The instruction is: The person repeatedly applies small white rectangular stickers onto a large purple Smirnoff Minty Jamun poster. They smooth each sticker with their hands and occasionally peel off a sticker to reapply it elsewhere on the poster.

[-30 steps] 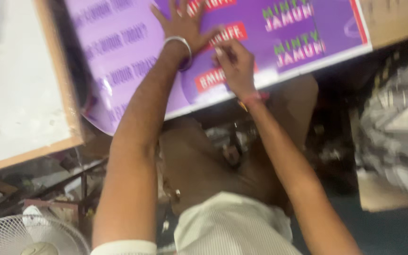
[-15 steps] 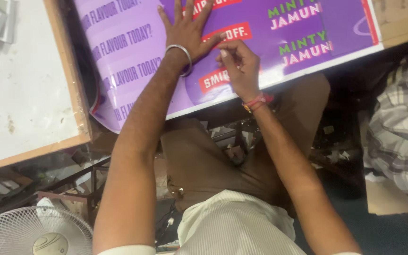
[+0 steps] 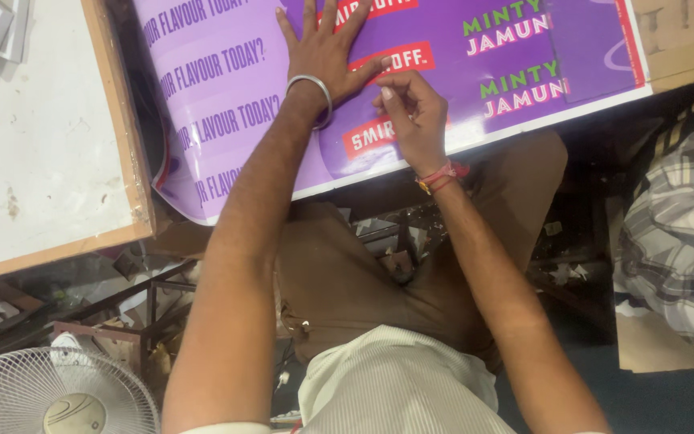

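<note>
Closest to me I see my own lap in brown trousers (image 3: pixel 363 273) and a pale striped shirt (image 3: pixel 399 386). A white fan (image 3: pixel 50 398) sits low on my left, near some dark metal bars (image 3: pixel 146 297). A person in a checked cloth (image 3: pixel 684 233) sits off to my right.

My two bare arms reach up and away from me. My right hand (image 3: pixel 413 120) wears a red thread band (image 3: pixel 441 177) at the wrist. Its fingers (image 3: pixel 395 87) are curled in tight together, and the tips press down on the purple printed sheet (image 3: pixel 226 104). I cannot tell if they pinch a small bit of the sheet or only rub it.

My left hand (image 3: pixel 327 56) wears a silver bangle (image 3: pixel 311 100). It lies flat on the sheet with its fingers spread wide apart, holding nothing.

The sheet lies under both hands, on a board whose edge is nearest my knees. Its near left corner curls down beside a white table with a wood rim (image 3: pixel 118 153).

To do this well, I think the flat hand should press hard so the sheet cannot slide, and the curled fingers should work slowly at one small spot
</note>
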